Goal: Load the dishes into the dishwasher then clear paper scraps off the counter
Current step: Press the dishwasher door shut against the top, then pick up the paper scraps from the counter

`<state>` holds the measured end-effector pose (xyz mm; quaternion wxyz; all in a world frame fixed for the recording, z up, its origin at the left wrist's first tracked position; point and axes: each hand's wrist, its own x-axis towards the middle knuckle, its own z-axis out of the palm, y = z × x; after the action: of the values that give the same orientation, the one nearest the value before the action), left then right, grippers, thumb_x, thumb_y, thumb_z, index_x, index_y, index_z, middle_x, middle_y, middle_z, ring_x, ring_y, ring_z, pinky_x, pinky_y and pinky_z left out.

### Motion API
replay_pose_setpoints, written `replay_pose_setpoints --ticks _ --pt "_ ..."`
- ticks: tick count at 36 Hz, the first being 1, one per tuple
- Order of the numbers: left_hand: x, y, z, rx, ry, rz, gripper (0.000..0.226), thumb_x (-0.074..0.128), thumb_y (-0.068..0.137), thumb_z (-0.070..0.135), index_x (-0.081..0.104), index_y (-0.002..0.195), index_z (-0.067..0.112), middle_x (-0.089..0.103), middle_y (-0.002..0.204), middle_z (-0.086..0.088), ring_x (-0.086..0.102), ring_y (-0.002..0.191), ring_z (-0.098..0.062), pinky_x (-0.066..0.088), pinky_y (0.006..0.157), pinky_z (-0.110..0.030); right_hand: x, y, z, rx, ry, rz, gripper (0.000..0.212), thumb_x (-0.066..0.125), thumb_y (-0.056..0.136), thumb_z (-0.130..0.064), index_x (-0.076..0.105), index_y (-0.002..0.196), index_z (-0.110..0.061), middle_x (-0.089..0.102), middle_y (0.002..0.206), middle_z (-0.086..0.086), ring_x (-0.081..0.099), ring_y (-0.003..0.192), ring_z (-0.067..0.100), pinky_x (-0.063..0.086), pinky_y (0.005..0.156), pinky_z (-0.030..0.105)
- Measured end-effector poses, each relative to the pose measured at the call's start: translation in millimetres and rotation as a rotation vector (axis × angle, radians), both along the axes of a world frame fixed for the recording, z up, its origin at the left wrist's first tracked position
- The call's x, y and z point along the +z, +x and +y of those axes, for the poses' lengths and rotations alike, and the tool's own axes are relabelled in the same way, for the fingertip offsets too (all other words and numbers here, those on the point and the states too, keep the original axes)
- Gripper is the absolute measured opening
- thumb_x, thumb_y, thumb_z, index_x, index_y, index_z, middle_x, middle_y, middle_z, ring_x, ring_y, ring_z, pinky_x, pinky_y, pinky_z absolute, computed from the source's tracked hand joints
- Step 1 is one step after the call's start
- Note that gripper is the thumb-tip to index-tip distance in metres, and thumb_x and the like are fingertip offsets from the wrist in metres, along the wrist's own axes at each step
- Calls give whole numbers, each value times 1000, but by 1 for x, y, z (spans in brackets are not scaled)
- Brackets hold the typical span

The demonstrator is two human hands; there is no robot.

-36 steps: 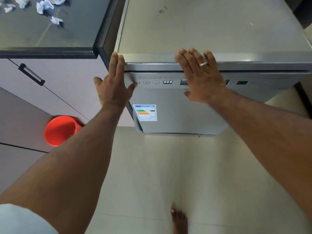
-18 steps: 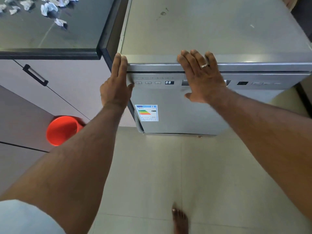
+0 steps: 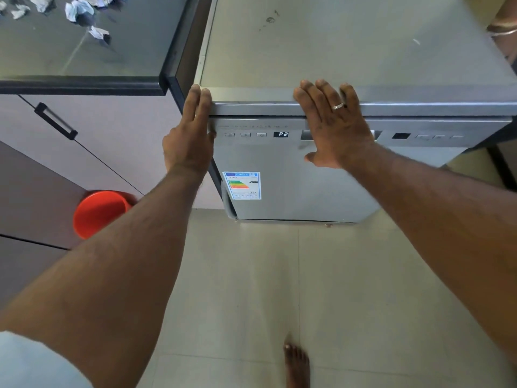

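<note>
The silver dishwasher stands in front of me with its door closed; its small display reads P2. My left hand lies flat with straight fingers against the door's upper left corner, fingertips at the top edge. My right hand, wearing a ring, presses flat on the control panel over the handle recess. Several crumpled paper scraps lie on the dark counter at the upper left. No dishes are in sight.
An orange bucket sits on the floor by the cabinet at left, partly behind my left forearm. My bare foot stands on the tiled floor. Another person's arm with a bangle shows at the top right corner.
Both hands stay flat on the dishwasher's front. The display has changed from 888 to P2. My left thumb has drawn in against the door's edge.
</note>
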<state>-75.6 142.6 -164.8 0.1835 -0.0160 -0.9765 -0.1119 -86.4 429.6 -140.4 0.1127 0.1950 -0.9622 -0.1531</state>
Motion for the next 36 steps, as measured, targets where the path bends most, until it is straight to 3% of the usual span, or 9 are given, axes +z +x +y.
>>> replay_pose_setpoints --ticks 5,31,36 --pt "2 2 2 25 15 -21 77 66 91 18 26 157 25 17 167 8 64 86 -48 41 66 -40 2 1 -1 -4 10 -15 141 85 58 -57 -5 157 -14 4 165 5 12 152 29 11 121 55" --pt "2 4 1 7 48 -65 90 73 87 19 18 159 26 10 168 10 65 86 -41 52 68 -43 0 0 1 13 2 -46 140 82 60 -64 -5 158 -13 2 166 8 9 152 31 9 121 57" --pt "11 7 3 20 4 -83 90 74 86 21 21 158 24 13 168 10 64 105 -38 52 71 -44 -2 1 2 11 -13 -48 142 84 54 -62 2 158 -11 9 166 9 15 151 31 10 119 59"
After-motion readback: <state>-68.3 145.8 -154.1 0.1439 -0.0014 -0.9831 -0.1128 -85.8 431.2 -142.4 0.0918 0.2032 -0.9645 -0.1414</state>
